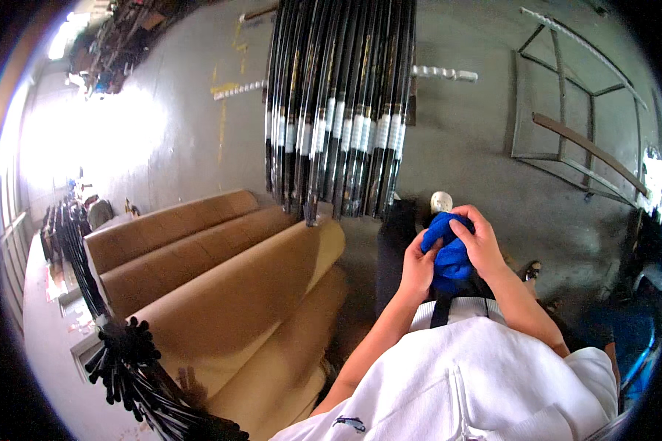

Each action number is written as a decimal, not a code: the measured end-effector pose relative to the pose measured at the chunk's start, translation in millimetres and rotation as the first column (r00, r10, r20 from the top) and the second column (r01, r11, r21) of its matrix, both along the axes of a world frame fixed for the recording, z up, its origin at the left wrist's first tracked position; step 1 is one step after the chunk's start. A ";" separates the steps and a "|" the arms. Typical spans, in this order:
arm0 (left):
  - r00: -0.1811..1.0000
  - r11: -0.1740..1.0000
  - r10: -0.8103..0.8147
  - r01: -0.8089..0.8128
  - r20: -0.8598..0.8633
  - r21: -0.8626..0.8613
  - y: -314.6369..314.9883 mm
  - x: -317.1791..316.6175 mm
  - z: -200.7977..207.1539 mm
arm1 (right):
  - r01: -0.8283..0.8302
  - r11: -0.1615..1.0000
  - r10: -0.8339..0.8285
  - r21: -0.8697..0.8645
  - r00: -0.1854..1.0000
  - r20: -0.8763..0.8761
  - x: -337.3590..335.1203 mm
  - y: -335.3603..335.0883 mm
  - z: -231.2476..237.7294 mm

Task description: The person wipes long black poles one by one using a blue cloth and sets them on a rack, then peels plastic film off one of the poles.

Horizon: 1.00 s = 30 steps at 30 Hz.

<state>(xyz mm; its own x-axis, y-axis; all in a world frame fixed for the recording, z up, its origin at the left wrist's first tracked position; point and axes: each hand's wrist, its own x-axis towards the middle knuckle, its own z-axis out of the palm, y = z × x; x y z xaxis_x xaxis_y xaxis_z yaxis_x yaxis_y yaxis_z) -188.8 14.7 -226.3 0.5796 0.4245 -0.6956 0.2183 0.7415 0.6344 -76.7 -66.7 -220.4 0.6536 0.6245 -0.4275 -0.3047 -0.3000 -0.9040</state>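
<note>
A bunched blue cloth (451, 256) is held in front of my waist between both hands. My left hand (419, 266) grips its left side, with the thumb pressed on the fabric. Over the upper right part of the cloth, my right hand (478, 239) has its fingers curled and its thumb bent down onto it. The cloth hides some of my fingertips. Ahead and to the left lies a row of long black rods (338, 81) with white bands near their close ends, apart from both hands.
Large brown rolls (228, 279) lie at left. Beside them, a bundle of black-tipped rods (129, 360) rests along a white table (40, 316). A metal frame (559, 88) with a brown bar (588, 151) stands at far right. A twisted silver bar (445, 73) sticks out beside the rod row.
</note>
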 end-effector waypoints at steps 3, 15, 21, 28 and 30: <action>0.956 0.784 -0.241 0.293 -0.167 0.548 12.3 12.8 24.6 | 0.014 1.000 -0.014 -0.005 0.999 -0.032 8.8 -9.6 12.0; 0.857 0.742 -0.511 0.481 -0.070 0.467 22.0 32.7 49.8 | 0.215 0.976 -0.216 0.017 0.973 0.077 28.0 -35.5 50.7; 0.704 0.188 -0.618 0.563 -0.349 0.805 54.8 33.5 68.0 | 0.452 0.879 -0.410 -0.155 0.880 0.239 23.3 -51.1 42.7; 0.552 0.267 -0.824 0.574 -0.125 0.774 101.7 55.8 103.8 | 0.515 0.857 -0.496 0.001 0.825 0.271 -25.6 -18.2 71.7; 0.426 0.227 -0.902 0.605 -0.069 0.763 89.1 67.4 103.7 | 0.496 0.864 -0.502 0.087 0.834 0.229 -36.3 -20.3 88.3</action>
<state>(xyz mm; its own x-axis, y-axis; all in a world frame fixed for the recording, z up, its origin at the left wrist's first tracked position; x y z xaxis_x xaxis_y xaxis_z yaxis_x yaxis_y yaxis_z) -121.4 103.8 -122.6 0.9716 -0.1713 -0.1635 0.1152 -0.2613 0.9584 -112.9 -87.0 -132.1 0.9582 0.1939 -0.2102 -0.1843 -0.1436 -0.9723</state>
